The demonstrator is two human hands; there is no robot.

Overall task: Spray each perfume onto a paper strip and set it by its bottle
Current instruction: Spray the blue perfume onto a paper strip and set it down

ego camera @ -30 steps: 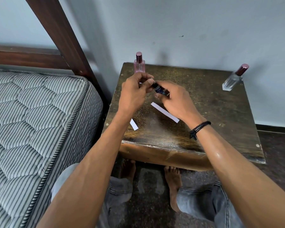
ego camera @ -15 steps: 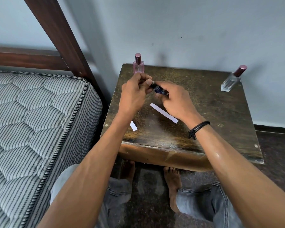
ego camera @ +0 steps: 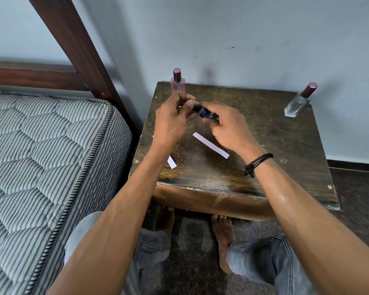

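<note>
Now I have both hands up over the middle of the desk (ego camera: 285,158), working on one dark blue bottle (ego camera: 207,113) held in the air between them. My right hand (ego camera: 229,129) has its fingers curled round the body of the bottle, which lies tilted with its top pointing left and away from me. My left hand (ego camera: 172,117) pinches that black top (ego camera: 196,105) between thumb and fingertips, the other fingers curled in behind. I can't tell whether the top is seated or coming loose.

Below my hands, a long white paper strip (ego camera: 211,145) lies flat on the desk, running diagonally, apart from every bottle. A second paper strip (ego camera: 172,162) lies to the left of it, mostly hidden under my left forearm, with only one end showing.

At the far left corner of the desk a pink bottle (ego camera: 177,87) stands upright with its cap on, just behind my left hand. Standing at the far right corner is a clear bottle (ego camera: 297,104) with a dark red cap, well apart from the strips.

A black cord bracelet (ego camera: 257,163) sits on my right wrist. To my left is a striped mattress (ego camera: 41,156) on a dark wooden bed frame (ego camera: 77,45).
</note>
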